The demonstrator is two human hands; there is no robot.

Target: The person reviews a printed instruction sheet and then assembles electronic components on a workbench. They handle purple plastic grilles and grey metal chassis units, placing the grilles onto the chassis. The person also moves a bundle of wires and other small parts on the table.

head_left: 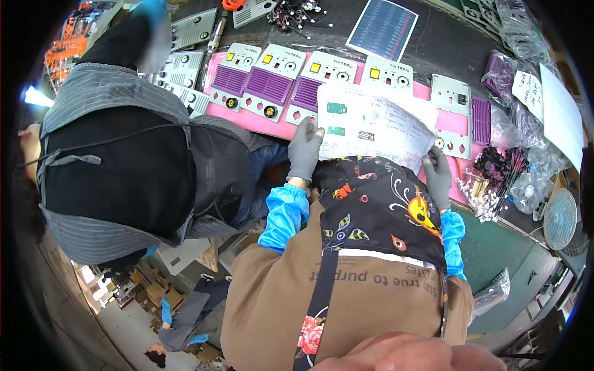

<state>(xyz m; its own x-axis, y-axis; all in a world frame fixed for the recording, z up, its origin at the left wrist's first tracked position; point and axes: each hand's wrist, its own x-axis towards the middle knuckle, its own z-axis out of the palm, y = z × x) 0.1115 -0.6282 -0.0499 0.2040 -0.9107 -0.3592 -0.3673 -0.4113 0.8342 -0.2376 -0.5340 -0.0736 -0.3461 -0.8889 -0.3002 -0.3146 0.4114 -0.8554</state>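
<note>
Several printed sheets of paper (383, 127) with green circuit-board pictures are spread between my two hands. My left hand (304, 148), in a grey glove, pinches their left edge with the thumb on top. The lower right corner is gripped by my right hand (438, 176), also gloved in grey. Beyond the sheets stands a row of grey front panels (272, 73) with purple vent grilles, yellow switches and round knobs, lying on a pink mat (260, 124). The papers cover part of the middle panels. Another panel (450, 99), without a yellow switch, lies at the right beside a loose purple grille (481, 120).
A co-worker (117, 167) in a striped garment is close on my left. Wire bundles (504, 170), bagged purple parts (498, 73) and a small fan (560, 217) are on the right. A blue printed sheet (382, 29) and a cable pile (297, 13) lie at the back.
</note>
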